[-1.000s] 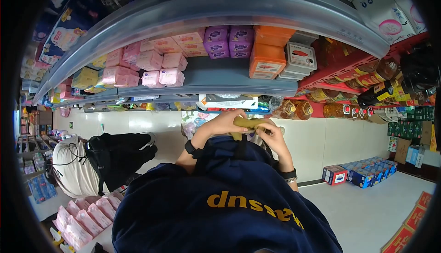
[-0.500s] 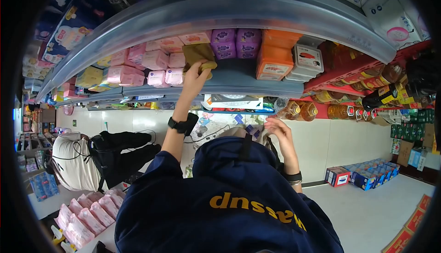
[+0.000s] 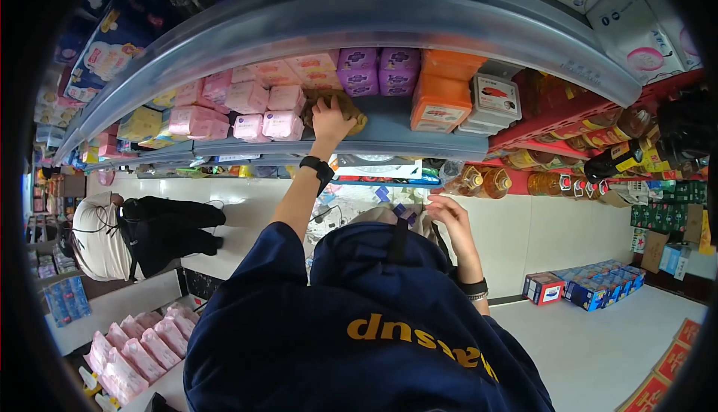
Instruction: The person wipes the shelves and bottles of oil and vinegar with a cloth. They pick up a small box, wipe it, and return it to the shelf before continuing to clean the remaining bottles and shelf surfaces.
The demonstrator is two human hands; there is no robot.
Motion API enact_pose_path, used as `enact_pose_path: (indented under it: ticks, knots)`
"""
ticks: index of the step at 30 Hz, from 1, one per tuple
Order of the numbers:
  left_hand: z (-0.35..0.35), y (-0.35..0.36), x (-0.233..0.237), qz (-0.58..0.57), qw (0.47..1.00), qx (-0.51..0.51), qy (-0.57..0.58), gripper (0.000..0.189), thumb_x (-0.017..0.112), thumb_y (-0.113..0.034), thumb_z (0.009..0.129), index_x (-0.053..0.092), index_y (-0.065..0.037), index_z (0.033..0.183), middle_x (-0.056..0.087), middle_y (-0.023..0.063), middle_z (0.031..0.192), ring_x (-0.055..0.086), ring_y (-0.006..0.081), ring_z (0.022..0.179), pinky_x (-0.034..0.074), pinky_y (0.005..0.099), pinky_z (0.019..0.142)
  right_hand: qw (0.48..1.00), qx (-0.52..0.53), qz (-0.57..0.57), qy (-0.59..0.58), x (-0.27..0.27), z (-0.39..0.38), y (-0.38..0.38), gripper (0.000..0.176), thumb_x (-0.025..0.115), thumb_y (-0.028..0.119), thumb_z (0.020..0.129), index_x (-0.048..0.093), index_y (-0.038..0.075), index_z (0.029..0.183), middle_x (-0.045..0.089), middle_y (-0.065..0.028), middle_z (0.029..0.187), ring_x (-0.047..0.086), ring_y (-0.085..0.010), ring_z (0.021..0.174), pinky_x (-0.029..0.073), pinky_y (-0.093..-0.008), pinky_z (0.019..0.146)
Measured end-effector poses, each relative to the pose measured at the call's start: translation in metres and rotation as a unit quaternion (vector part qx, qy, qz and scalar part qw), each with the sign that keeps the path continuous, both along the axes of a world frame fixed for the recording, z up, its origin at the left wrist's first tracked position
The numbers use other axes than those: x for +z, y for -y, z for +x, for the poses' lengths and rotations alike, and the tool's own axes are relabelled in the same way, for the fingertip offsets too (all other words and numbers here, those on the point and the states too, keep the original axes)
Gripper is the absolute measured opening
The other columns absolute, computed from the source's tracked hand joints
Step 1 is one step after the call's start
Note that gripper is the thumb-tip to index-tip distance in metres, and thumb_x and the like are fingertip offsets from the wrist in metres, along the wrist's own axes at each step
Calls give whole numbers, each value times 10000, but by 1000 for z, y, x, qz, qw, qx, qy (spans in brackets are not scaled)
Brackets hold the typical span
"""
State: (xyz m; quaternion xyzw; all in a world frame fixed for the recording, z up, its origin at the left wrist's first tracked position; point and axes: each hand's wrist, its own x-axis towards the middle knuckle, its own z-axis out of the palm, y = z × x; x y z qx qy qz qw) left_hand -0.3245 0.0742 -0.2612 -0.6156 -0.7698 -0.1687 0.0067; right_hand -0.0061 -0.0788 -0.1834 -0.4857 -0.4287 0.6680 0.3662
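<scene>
My left hand [image 3: 330, 121] presses a crumpled brown cloth [image 3: 350, 110] onto the blue-grey shelf [image 3: 389, 124], fingers closed around part of it. Pink packs [image 3: 283, 125] stand just left of the cloth, and purple packs [image 3: 357, 72] are behind it and to its right. Beside the front of my dark blue shirt, below the shelf edge, is my right hand [image 3: 451, 217]. Its fingers are slightly bent and apart, with nothing visible in them.
Orange boxes [image 3: 441, 101] and white-lidded boxes [image 3: 493, 99] sit farther right on the shelf, beside oil bottles [image 3: 496, 182]. Another person [image 3: 101, 236] is at the left. Pink packs [image 3: 138, 352] stand at lower left, blue cartons [image 3: 602, 285] on the floor at right.
My left hand has moved slightly right and down the shelf, and the cloth is now bunched lower under it. The other person appears farther left. My right hand has barely moved.
</scene>
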Motion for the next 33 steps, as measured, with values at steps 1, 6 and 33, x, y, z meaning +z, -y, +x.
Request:
enact_pose_path:
  ticks: [1,6,33]
  knots:
    - [5,1,4,-31,999,-1,-38,672,700,-396,606,491,-39,1136,441,222,1141,450,389,995,422,431,834,1000,-6,-12,0,-1,2,2,262,465,85,834,566,5,1062,611,-69,921,572,-133,867,437,-252,790]
    - [20,6,12,-113,991,-69,32,515,692,-281,609,552,-71,1058,462,189,1072,446,372,998,419,416,839,997,-54,-49,-7,-7,8,9,255,451,93,845,571,6,1052,607,-71,903,574,-131,872,442,-248,789]
    - [-31,29,11,-55,989,-123,59,318,595,-41,611,598,-107,922,556,122,978,506,323,924,429,387,810,992,-100,-62,54,-41,30,14,241,405,116,891,581,23,1026,618,-64,869,574,-110,780,446,-221,706]
